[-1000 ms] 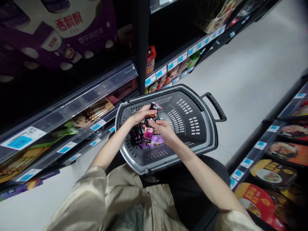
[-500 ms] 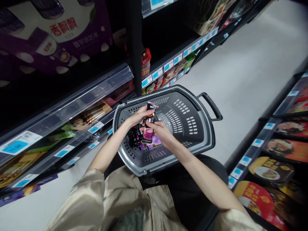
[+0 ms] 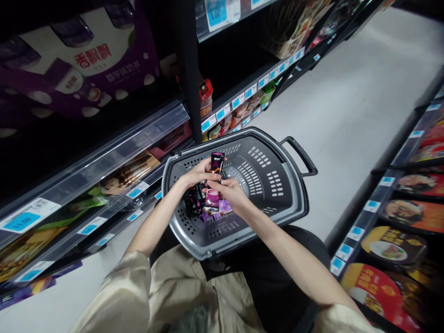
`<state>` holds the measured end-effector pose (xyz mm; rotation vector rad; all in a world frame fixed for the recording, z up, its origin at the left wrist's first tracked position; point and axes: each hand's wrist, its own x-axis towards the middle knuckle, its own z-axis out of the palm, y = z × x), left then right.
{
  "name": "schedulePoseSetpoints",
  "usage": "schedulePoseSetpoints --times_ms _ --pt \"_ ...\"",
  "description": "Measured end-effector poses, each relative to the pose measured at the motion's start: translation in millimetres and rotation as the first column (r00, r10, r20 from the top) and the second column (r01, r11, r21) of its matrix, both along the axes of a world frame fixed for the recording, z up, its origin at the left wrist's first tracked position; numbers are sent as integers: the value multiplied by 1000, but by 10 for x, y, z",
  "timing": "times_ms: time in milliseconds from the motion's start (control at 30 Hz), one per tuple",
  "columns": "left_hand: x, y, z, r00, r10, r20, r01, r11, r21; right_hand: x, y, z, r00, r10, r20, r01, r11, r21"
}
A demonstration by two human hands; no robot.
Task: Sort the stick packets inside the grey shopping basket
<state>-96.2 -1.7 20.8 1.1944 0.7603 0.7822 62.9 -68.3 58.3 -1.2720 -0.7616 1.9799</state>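
A grey plastic shopping basket sits on the floor in front of my knees. Over its left half, both my hands hold one small dark sachet with pink print. My left hand grips it from the left, fingers curled round its upper part. My right hand pinches its lower end from the right. Beneath them, several more dark and purple sachets lie heaped in the basket's near left corner.
Store shelves with blue price tags run along the left, carrying a purple milk-tea carton and snack packs. A lower shelf of round boxed meals lines the right. Pale aisle floor stretches ahead. The basket's black handle points far right.
The view has tilted up slightly, so the basket and hands sit a little lower and left in the picture. Both hands keep hold of the sachet; its top now stands straighter.
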Motion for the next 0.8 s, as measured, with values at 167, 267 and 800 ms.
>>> schedulePoseSetpoints --times_ms 167,267,800 --pt "-2 3 -6 999 5 -31 -6 999 -35 -16 17 34 1000 -3 3 3 1000 -27" --pt "1 -21 33 999 4 -50 -8 996 -84 -31 31 71 1000 10 8 -10 998 -56" --pt "48 39 -69 987 141 83 -113 955 -274 -27 32 28 999 -18 27 18 1000 -14"
